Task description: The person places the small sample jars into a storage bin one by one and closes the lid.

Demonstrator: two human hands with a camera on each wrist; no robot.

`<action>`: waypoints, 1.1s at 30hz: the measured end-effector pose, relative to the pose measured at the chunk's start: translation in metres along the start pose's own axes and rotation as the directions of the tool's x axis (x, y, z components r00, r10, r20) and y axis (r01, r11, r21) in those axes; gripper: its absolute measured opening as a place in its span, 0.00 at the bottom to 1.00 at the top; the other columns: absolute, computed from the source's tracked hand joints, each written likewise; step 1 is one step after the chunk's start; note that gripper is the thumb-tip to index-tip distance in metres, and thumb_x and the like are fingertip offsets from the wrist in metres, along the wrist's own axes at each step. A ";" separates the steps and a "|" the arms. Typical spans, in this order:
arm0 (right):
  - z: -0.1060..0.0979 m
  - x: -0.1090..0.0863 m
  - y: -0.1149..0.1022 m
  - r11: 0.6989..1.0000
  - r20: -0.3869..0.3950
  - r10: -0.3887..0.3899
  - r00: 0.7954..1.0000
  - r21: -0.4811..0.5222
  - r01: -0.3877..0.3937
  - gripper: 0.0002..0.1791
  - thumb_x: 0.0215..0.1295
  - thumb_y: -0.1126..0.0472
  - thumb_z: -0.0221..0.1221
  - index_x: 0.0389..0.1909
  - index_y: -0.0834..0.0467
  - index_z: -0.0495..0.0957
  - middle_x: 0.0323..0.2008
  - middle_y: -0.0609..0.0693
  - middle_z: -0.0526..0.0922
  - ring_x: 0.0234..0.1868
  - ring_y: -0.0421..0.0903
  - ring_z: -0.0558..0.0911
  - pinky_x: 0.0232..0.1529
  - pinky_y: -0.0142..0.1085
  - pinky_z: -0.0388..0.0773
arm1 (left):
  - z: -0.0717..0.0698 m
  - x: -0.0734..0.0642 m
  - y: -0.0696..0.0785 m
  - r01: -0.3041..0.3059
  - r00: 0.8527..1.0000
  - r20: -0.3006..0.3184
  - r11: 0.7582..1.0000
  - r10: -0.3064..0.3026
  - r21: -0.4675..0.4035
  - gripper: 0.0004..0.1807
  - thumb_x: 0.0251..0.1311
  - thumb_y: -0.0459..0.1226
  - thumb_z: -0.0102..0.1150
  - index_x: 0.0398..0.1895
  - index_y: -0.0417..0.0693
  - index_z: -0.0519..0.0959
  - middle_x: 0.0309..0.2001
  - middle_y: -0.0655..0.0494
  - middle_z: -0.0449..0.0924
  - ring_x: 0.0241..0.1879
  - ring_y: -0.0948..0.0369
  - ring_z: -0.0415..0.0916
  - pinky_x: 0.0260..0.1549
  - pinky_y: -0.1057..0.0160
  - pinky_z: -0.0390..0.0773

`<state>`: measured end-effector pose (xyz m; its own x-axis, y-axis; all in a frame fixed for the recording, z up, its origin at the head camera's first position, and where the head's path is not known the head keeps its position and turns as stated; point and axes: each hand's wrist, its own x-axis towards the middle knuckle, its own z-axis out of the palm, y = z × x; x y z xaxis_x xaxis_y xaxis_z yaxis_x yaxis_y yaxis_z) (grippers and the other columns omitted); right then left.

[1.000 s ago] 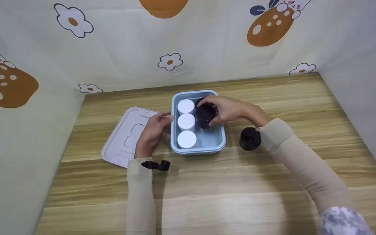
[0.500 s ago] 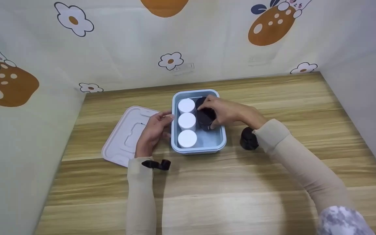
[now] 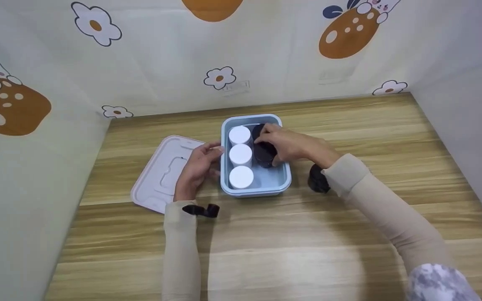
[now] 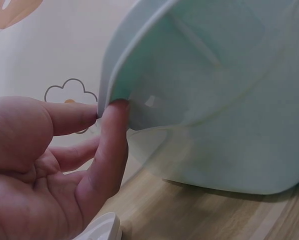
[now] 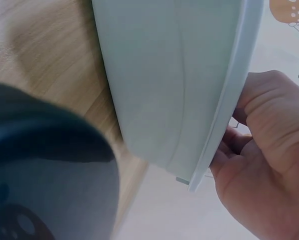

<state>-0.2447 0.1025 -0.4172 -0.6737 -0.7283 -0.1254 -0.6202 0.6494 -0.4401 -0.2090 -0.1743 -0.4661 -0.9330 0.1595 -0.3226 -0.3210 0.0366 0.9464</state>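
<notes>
Black jars, three; white-topped jars, three

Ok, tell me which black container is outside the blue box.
The black container on the table, partly hidden by the right cuff; the other two are inside the blue box, by the right hand.

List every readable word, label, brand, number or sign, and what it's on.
None readable in any view.
Blue box, pale lid, white caps: no lettering visible.
Dark jar under the right hand, black item on the table: partly hidden, nothing legible.
Wall sheet: pictures, plus faint marks, unreadable.
</notes>
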 end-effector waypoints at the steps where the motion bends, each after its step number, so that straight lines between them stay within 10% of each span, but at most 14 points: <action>1: 0.000 0.000 0.000 1.000 -0.005 -0.005 1.000 -0.003 0.005 0.40 0.46 0.68 0.76 0.65 0.59 0.75 0.59 0.61 0.69 0.61 0.56 0.71 0.69 0.48 0.70 | 0.000 0.000 0.000 0.001 1.000 0.000 1.000 -0.001 -0.001 0.25 0.71 0.41 0.57 0.69 0.47 0.70 0.55 0.44 0.83 0.42 0.57 0.84 0.21 0.64 0.81; 16: -0.006 -0.004 0.001 0.998 0.017 -0.018 1.000 0.052 0.017 0.43 0.47 0.65 0.75 0.68 0.60 0.71 0.61 0.62 0.69 0.63 0.56 0.70 0.71 0.49 0.68 | 0.002 0.001 0.000 -0.019 1.000 0.006 1.000 0.019 -0.010 0.25 0.71 0.39 0.56 0.68 0.42 0.70 0.50 0.45 0.85 0.40 0.58 0.85 0.21 0.63 0.83; 33: -0.011 -0.047 0.011 0.916 -0.337 -0.026 0.941 0.370 0.157 0.26 0.59 0.60 0.71 0.59 0.55 0.80 0.60 0.55 0.78 0.60 0.55 0.76 0.59 0.52 0.78 | 0.003 0.000 0.000 -0.025 1.000 -0.005 1.000 0.025 -0.019 0.25 0.71 0.39 0.57 0.68 0.42 0.71 0.49 0.47 0.85 0.40 0.60 0.84 0.21 0.64 0.82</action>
<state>-0.2244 0.1467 -0.4062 -0.7537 -0.6282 0.1932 -0.5252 0.3990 -0.7517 -0.2081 -0.1718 -0.4658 -0.9415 0.1550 -0.2993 -0.3009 0.0137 0.9536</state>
